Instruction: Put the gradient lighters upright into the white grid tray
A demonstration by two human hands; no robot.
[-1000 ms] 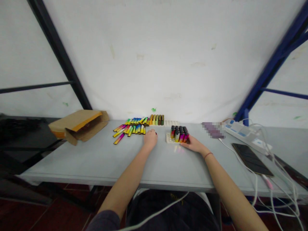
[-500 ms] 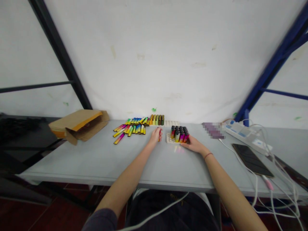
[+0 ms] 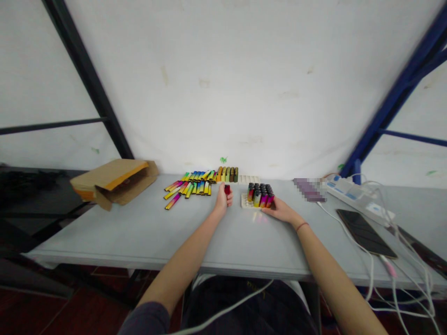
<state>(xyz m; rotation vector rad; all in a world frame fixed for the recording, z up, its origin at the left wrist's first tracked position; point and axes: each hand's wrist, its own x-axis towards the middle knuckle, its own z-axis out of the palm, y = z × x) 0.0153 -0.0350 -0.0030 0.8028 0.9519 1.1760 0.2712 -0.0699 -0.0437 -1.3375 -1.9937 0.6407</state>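
Note:
My left hand (image 3: 222, 201) is wrapped round a red lighter (image 3: 227, 190), just left of a pale tray (image 3: 248, 203). Several upright lighters (image 3: 264, 197) with black tops and shiny coloured bodies fill the right part of that tray; its left part shows bare holes. At the tray's right side, my right hand (image 3: 281, 209) grips its edge and the outer lighters. Shiny multicoloured sleeves (image 3: 172, 201) lie loose to the left. Behind my left hand, several upright gold, green and brown pieces (image 3: 227, 174) stand in rows beside a second pale tray (image 3: 250, 178).
An open cardboard box (image 3: 115, 179) lies at the table's left. On the right are a black phone (image 3: 366, 231), a white power strip (image 3: 359, 194), tangled white cables and a partly blurred purple item (image 3: 309, 190). The wall borders the table's back.
My left hand has shifted slightly left and turned, so the red lighter now shows above its fingers. My right hand and the tray have stayed almost still.

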